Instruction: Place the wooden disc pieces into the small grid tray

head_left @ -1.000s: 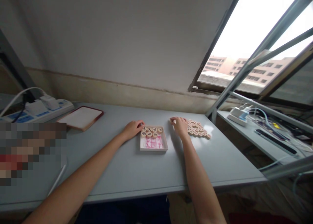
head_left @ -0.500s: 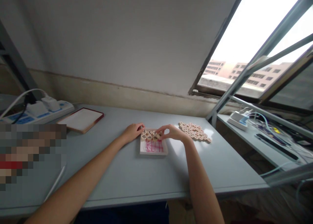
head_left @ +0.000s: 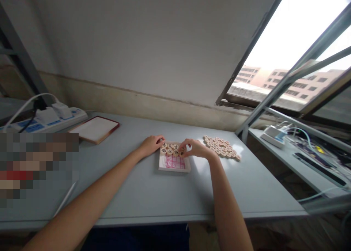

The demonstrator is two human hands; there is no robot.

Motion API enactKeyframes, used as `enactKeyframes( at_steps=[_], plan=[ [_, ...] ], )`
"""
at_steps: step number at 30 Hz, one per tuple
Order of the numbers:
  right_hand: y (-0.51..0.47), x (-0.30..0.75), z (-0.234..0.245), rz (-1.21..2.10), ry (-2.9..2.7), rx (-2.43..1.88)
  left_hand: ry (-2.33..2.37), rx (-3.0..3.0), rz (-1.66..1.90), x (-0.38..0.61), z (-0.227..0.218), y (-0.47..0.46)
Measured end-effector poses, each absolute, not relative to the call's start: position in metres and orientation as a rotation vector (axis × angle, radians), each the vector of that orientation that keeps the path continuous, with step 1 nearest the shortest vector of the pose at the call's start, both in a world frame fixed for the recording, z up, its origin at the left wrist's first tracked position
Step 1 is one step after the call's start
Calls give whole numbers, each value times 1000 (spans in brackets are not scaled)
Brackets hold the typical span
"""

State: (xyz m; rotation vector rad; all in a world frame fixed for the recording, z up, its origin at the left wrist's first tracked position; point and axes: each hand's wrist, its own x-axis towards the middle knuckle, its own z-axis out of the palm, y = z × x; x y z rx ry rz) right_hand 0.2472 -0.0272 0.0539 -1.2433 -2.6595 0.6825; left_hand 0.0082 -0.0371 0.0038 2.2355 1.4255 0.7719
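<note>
A shallow white box (head_left: pixel 174 170) lies on the desk, with a folded sheet with pink lines (head_left: pixel 175 162) at its near end. Two rows of round wooden Chinese chess pieces (head_left: pixel 170 151) with black characters fill its far part. My right hand (head_left: pixel 196 148) reaches over the right wall, thumb and finger pinched on a chess piece (head_left: pixel 182 153) at the right end of the nearer row. My left hand (head_left: pixel 150 144) is at the box's far left corner, its fingers curled against the rim. Many more wooden pieces (head_left: pixel 222 147) are grouped flat on the desk to the right.
A white tray-like lid with a dark red edge (head_left: pixel 95 129) lies at the back left, near a power strip (head_left: pixel 52 120) with plugs. A white pen-like stick (head_left: pixel 65 198) is at the left. To the right are a metal frame post (head_left: pixel 245 133) and another desk with cables.
My right hand has brought the chess piece down to the right end of the nearer row. My left hand stays at the box corner. The camera view has shifted slightly.
</note>
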Motion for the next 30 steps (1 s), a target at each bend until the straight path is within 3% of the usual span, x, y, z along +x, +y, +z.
enactKeyframes(
  at_steps=[5,13,15,19,21,26,30],
  plan=[
    [-28,244,49,498,-2633,-1319,1419,2238,772,9,2,-36],
    [-21,251,52,730,-2500,-1122,1421,2241,767,8,4,-37],
    [-18,255,49,543,-2382,-1271,1418,2242,765,8,4,-37],
    [-9,270,32,-198,-2028,-1884,1416,2244,771,9,4,-37],
    [-5,279,21,-373,-1913,-2069,1417,2242,774,9,3,-36],
    [1,294,6,-307,-1881,-2282,1411,2242,783,9,1,-35],
    [-2,293,9,-253,-1998,-2176,1415,2246,787,8,0,-35]
  ],
)
